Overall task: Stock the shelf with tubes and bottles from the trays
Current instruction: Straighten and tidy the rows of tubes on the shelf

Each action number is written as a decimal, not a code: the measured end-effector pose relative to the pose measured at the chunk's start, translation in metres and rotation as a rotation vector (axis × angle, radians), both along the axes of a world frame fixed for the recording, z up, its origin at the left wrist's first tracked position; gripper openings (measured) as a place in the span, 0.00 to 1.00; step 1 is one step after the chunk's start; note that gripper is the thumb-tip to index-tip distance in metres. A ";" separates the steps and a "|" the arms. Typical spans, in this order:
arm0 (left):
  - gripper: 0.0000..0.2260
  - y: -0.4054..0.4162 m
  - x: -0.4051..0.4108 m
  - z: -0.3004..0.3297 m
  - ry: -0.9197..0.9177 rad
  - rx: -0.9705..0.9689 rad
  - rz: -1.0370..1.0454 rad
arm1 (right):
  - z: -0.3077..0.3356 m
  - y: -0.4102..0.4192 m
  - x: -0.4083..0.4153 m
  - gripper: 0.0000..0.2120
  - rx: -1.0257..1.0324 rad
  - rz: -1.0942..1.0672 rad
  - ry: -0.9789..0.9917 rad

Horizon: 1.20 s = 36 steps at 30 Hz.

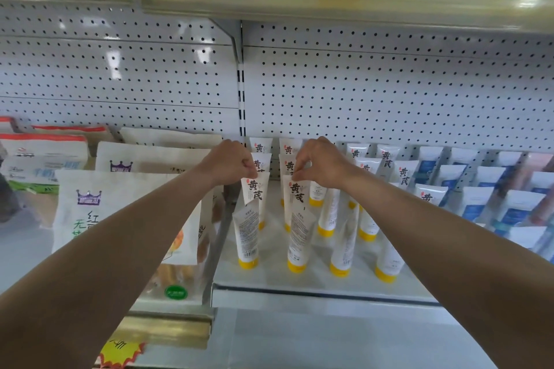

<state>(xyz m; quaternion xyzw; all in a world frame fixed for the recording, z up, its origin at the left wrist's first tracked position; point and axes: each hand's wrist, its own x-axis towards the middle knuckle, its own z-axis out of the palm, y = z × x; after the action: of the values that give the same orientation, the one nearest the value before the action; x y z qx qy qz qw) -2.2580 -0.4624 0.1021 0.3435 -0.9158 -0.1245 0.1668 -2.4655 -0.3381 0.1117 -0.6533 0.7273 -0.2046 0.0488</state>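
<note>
Presently listed, one shelf (299, 281) section in stocking.

Item 1: left hand (230, 163), fingers (250, 165) closed in a pinch on the flat crimped top edge of a white tube (254, 190) with a yellow cap. It hangs directly below the fingers, long axis near upright, crimp up, cap down and hidden behind the front tube (248, 238), which stands just below and toward the person.

Item 2: right hand (322, 163), fingers pinched shut on the crimp of a second tube (295, 193) of the same kind, below the fingertips, printed face to the person, long axis upright with a slight tilt.

Item 3: standing tubes in rows behind, beside and in front of both pinches, caps down on the shelf, several front ones leaning. Blue-labelled tubes (479, 201) well to the right of the right fingers; paper pouches (126, 213) left of the left fingers.

Handling, judged: light, soft-walled, smooth plastic; body will dent under squeeze. Best hold is the stiff crimp, or low near the cap for steadying. Narrow cap base tips easily; neighbours may topple if brushed.

Trays: not in view.
</note>
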 end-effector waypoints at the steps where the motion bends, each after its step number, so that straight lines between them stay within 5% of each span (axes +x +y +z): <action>1: 0.05 0.001 0.000 0.000 0.000 0.002 0.000 | 0.000 -0.001 0.001 0.11 0.000 -0.003 0.003; 36: 0.07 0.010 0.008 0.002 0.034 0.182 -0.003 | -0.005 0.000 -0.002 0.05 -0.020 0.003 -0.055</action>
<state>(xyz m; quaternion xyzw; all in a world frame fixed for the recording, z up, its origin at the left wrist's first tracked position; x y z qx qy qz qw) -2.2496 -0.4522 0.1045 0.3539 -0.8982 -0.2131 0.1504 -2.4677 -0.3383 0.1072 -0.6490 0.7226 -0.2297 0.0627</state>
